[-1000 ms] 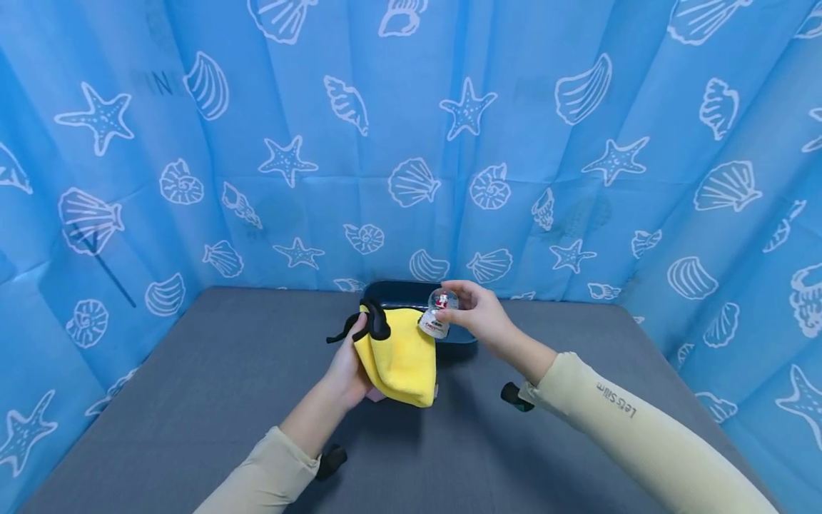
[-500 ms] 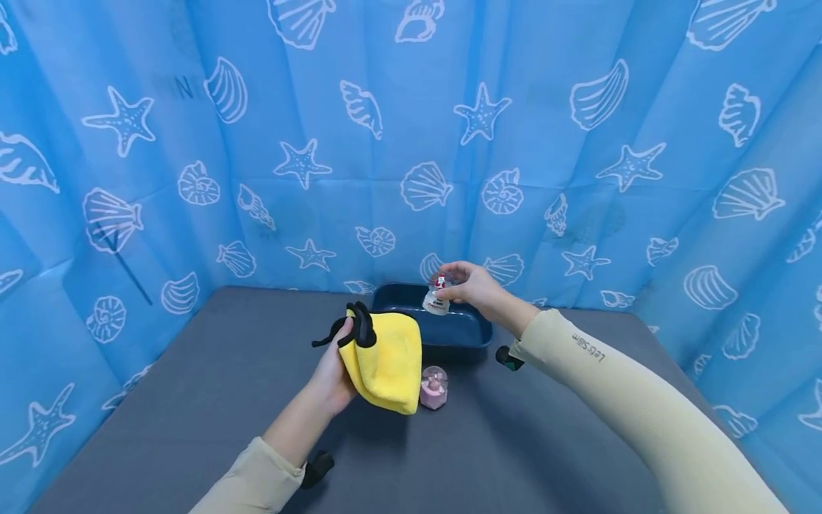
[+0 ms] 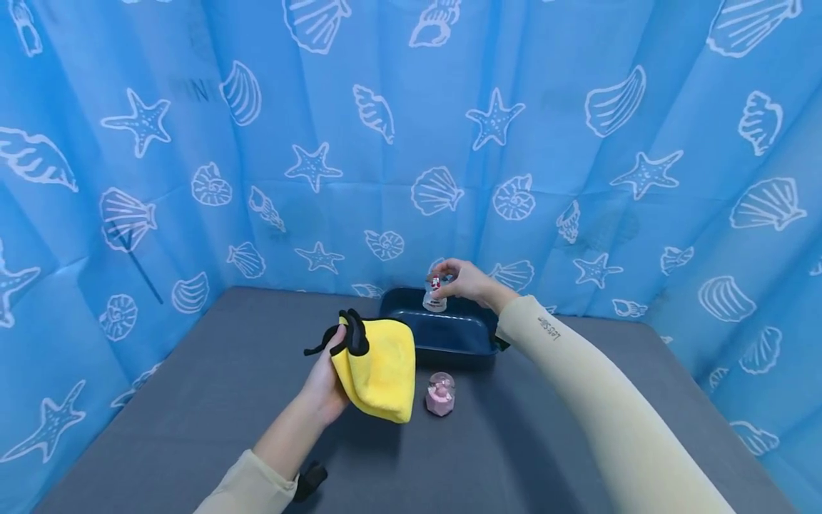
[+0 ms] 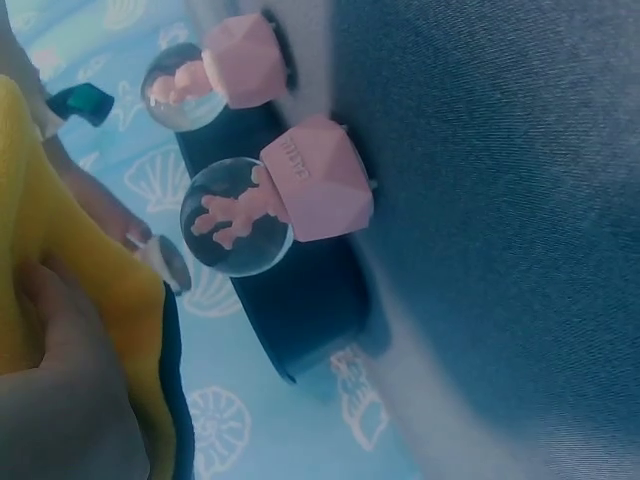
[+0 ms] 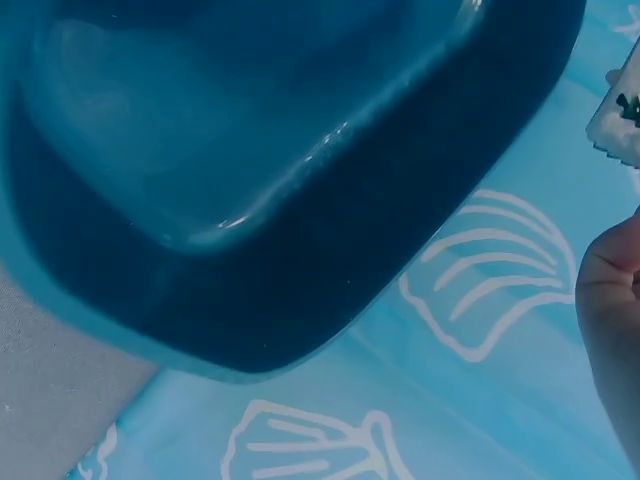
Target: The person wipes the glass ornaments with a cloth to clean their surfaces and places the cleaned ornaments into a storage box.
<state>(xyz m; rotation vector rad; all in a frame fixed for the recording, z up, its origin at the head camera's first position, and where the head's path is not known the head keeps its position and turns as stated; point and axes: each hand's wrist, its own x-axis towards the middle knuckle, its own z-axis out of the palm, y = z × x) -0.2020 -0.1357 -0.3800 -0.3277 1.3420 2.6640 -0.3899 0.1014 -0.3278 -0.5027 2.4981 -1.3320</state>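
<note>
My left hand (image 3: 325, 385) grips a folded yellow cloth (image 3: 380, 370) with black edging, above the table. In my right hand (image 3: 474, 283) a small white-based snow globe (image 3: 434, 303) with a red figure is pinched upright over the far left part of a dark blue basin (image 3: 449, 333). A pink-based snow globe (image 3: 440, 397) stands on the table just right of the cloth. The left wrist view shows two of these, a nearer pink snow globe (image 4: 318, 180) and a farther one; the cloth hides one from the head view. Only the white base's edge shows in the right wrist view.
The grey table (image 3: 257, 400) runs back to a blue curtain (image 3: 359, 157) printed with shells and starfish, which also closes in both sides. The basin stands near the table's back edge, close to the curtain.
My right hand has carried the white-based snow globe away from the cloth and out over the basin. The cloth has moved left and slightly down, uncovering the pink snow globe.
</note>
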